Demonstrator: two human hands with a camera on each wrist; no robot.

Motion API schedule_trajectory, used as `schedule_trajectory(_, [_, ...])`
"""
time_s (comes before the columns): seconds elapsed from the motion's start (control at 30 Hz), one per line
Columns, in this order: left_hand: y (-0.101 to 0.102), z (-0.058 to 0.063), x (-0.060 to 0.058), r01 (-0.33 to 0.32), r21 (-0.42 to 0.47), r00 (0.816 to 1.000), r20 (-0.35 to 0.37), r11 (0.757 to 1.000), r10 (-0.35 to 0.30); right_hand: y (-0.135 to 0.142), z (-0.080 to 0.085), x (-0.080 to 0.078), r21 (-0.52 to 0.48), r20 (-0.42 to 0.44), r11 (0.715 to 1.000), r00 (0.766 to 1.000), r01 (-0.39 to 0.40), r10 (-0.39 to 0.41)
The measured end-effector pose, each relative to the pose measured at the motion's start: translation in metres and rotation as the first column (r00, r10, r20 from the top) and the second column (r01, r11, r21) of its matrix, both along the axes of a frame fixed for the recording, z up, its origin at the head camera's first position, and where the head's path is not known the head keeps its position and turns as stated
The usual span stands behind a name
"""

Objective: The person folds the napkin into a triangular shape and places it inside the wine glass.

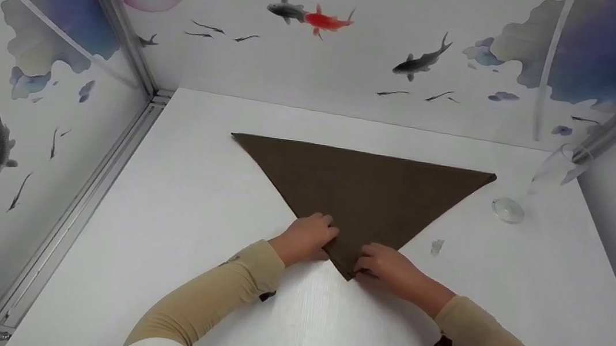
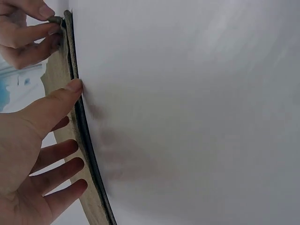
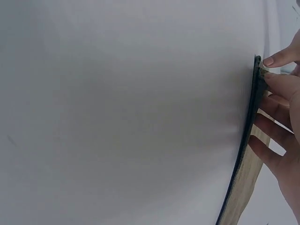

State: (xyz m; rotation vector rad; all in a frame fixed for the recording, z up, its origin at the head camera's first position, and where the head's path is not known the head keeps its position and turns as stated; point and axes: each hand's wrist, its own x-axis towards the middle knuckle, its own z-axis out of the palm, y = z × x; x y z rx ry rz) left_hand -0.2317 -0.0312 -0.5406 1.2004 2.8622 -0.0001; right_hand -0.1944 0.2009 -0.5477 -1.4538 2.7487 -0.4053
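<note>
A dark brown cloth (image 1: pixel 363 197), folded into a triangle, lies flat on the white table with its long side at the back and its point toward me. My left hand (image 1: pixel 306 236) rests on its left slanting edge near the point. In the left wrist view, that hand's thumb (image 2: pixel 61 101) touches the layered edge and its other fingers lie loosely extended over the cloth. Close to the point, my right hand (image 1: pixel 392 270) pinches the right edge between thumb and fingers. The dark layered edge of the cloth (image 3: pixel 246 136) runs beneath the right hand's fingers.
Right of the cloth, a clear round disc (image 1: pixel 508 210) and a small translucent scrap (image 1: pixel 437 247) lie on the white table (image 1: pixel 178 193). A clear glass (image 1: pixel 561 164) stands at the back right corner. Printed panels with fish enclose the table at the back and sides.
</note>
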Motion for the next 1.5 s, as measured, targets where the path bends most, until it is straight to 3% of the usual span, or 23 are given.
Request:
schedule_trajectory(0.23, [0.006, -0.002, 0.0, 0.097, 0.011, 0.995, -0.009, 0.995, -0.097, -0.002, 0.002, 0.003, -0.018, 0.028, 0.995, 0.995, 0.098, -0.098])
schedule_trajectory(0.43, [0.006, -0.004, -0.002, 0.12, 0.029, 0.993, -0.019, 0.992, -0.119, -0.004, 0.002, 0.004, -0.099, 0.004, 0.984, 0.989, 0.147, -0.147])
schedule_trajectory(0.67, [0.003, -0.003, -0.001, 0.114, 0.052, 0.993, -0.01, 0.992, -0.114, -0.008, -0.004, 0.008, -0.145, -0.091, 0.985, 0.99, 0.093, -0.107])
schedule_trajectory(0.93, [0.003, -0.003, 0.002, 0.128, 0.061, 0.992, -0.018, 0.99, -0.127, -0.013, -0.011, 0.012, -0.118, -0.209, 0.993, 0.978, 0.0, -0.024])
schedule_trajectory(1.13, [0.002, 0.0, 0.002, 0.156, 0.02, 0.987, -0.029, 0.988, -0.155, -0.011, -0.015, 0.012, -0.11, -0.229, 0.993, 0.973, -0.036, 0.01])
schedule_trajectory(1.5, [0.0, 0.002, 0.002, 0.234, -0.069, 0.955, -0.168, 0.97, -0.242, -0.01, -0.013, 0.013, -0.111, -0.2, 0.993, 0.98, -0.042, 0.019])
